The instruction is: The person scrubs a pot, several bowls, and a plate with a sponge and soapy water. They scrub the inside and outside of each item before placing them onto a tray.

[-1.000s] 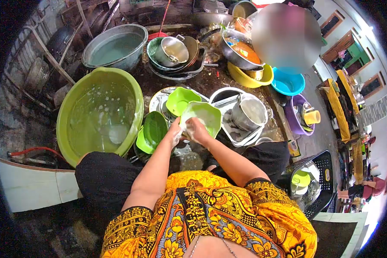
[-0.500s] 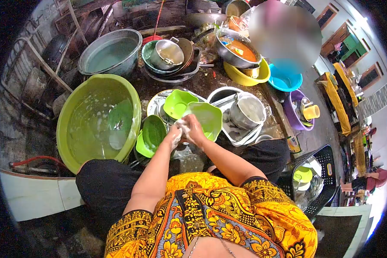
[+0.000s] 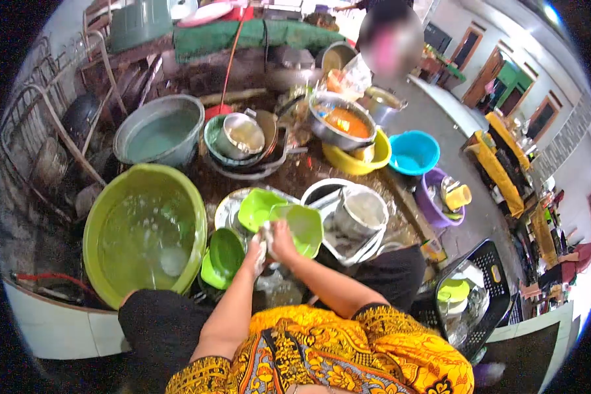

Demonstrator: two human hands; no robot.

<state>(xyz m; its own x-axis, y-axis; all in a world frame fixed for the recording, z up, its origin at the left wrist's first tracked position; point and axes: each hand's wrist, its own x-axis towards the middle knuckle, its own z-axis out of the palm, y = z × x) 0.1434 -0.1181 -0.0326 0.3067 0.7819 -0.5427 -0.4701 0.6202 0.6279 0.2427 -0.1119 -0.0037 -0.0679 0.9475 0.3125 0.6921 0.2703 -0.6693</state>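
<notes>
Both hands are close together in front of me, with white suds on them. My left hand point(image 3: 257, 253) is beside a green bowl point(image 3: 227, 255), its fingers partly hidden. My right hand point(image 3: 282, 241) is closed at the near edge of a light green bowl point(image 3: 306, 230); what it grips is too small to make out. Behind the hands another bright green bowl point(image 3: 259, 209) rests on a metal tray. To the left stands a large green basin point(image 3: 144, 230) of water with suds. A metal pot point(image 3: 361, 211) sits on trays at the right.
A grey tub point(image 3: 161, 131) of water stands back left, near stacked pans point(image 3: 243, 139). Behind are a pan of orange liquid point(image 3: 343, 121), a yellow basin point(image 3: 358, 157), a blue basin point(image 3: 415, 154) and a purple basin point(image 3: 435, 203). A black crate point(image 3: 486, 282) is at right. A person point(image 3: 391, 39) stands beyond.
The view has tilted upward, so the basins and bowls appear lower and more background shows. My hands remain together by the bowls, with the right hand slightly higher against the left.
</notes>
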